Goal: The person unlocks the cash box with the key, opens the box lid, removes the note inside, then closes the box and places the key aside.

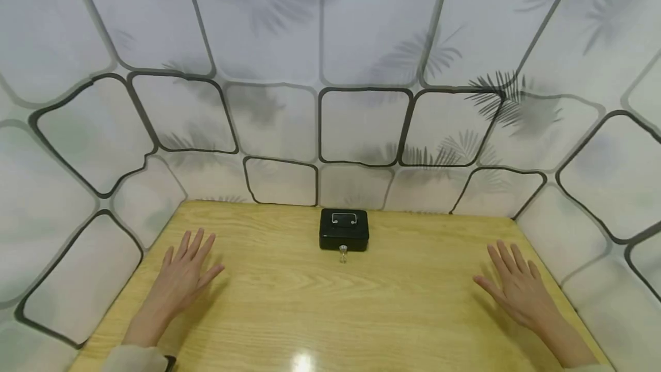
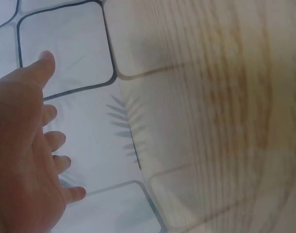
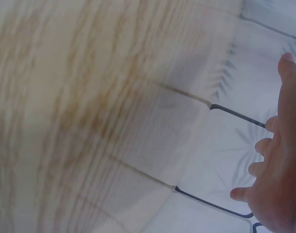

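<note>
On the wooden worktop [image 1: 289, 303], near its back edge and about midway between the sides, sits a small black cash box [image 1: 343, 229], lid shut, close to the patterned wall panel [image 1: 361, 125]. Metal carry handle [image 1: 344, 218] lies flat on the lid; a silver key [image 1: 343, 254] sticks out of the lock on the front face, pointing toward the person. Left hand [image 1: 182, 275] lies palm down on the worktop at the left side, fingers straight and spread, holding nothing, grip open; well apart from the box. Right hand [image 1: 517, 288] mirrors it at the right side, palm down, fingers straight and fanned, grip open, nothing held, also well apart from the box. Box stands between the two hands and farther back than both. Pale sleeve cuff [image 1: 135, 358] shows at the left wrist, bottom edge of the head view. Left wrist view: left hand [image 2: 22, 160] at the left edge, fingers extended, blurred wood grain and the wall panel with its dark rounded outlines and leaf shadows beyond; box not in this view. Right wrist view: right hand [image 3: 279, 170] at the right edge, fingers extended, same blurred wood and panel; box not seen here either. Glare spot on the worktop near the bottom centre of the head view.
</note>
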Available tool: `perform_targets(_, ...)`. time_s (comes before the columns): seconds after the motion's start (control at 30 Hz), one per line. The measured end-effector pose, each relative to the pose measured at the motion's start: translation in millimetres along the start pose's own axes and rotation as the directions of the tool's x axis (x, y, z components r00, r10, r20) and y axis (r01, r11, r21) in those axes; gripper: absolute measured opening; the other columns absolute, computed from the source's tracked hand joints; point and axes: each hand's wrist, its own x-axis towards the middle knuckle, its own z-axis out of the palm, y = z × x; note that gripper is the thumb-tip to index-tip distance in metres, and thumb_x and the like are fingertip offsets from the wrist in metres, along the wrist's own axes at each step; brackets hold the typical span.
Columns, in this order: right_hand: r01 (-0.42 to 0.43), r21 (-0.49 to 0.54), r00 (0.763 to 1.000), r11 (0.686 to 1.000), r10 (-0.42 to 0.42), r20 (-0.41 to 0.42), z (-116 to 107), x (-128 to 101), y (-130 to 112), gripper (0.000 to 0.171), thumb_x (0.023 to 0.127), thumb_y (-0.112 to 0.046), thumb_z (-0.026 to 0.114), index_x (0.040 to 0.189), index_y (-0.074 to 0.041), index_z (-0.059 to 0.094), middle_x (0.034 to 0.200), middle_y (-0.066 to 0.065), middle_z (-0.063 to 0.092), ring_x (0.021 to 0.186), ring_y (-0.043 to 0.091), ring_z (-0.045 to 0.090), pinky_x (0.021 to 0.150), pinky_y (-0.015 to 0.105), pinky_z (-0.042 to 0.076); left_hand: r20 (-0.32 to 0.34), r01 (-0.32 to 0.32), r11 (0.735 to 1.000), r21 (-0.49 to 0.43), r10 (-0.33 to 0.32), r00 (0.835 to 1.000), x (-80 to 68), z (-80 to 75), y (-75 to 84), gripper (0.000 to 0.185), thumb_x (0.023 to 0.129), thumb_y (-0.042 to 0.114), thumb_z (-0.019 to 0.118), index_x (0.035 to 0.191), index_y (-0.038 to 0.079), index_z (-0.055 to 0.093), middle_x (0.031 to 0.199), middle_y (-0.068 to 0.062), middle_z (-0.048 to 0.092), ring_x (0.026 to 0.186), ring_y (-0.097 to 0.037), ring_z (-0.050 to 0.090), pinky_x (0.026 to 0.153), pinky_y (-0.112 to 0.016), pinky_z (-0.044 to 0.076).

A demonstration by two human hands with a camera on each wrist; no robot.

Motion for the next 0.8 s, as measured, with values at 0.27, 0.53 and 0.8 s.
perform_targets(0.27,-0.009,0.021,1.0,1.0,0.008,0.022,1.0,0.7,-2.4,0.081,0.106,-0.045,0.056,0.16,0.006,0.024,0.166,0.031,0.014,0.155,0.045,-0.004,0.115,0.078,0.006,0.018,0.001,1.0,0.002,-0.001,1.0,-3.0,3.9,-0.3,0.077,0.106,0.048,0.055,0.159,-0.003,0.033,0.165,-0.031,0.018,0.152,-0.052,0.011,0.112,-0.079,0.016)
perform_targets(0.53,-0.017,0.083,0.999,0.996,0.014,0.037,4.5,9.0,-14.2,0.083,0.105,-0.044,0.057,0.16,0.007,0.022,0.165,0.031,0.017,0.154,0.048,0.004,0.111,0.077,0.02,-0.001,-0.024,1.0,-0.008,0.024,1.0,5.6,3.6,5.9,0.077,0.106,0.05,0.052,0.159,-0.002,0.031,0.165,-0.03,0.017,0.152,-0.052,0.011,0.113,-0.078,0.015)
perform_targets(0.8,-0.007,0.138,1.0,0.99,0.003,0.028,7.7,22.2,-30.9,0.083,0.104,-0.043,0.061,0.157,0.01,0.027,0.162,0.034,0.025,0.15,0.053,0.016,0.108,0.076,0.027,0.002,-0.053,0.998,-0.033,0.053,0.999,20.6,6.5,27.2,0.077,0.106,0.047,0.055,0.159,-0.003,0.031,0.165,-0.031,0.02,0.15,-0.054,0.017,0.114,-0.076,0.017)
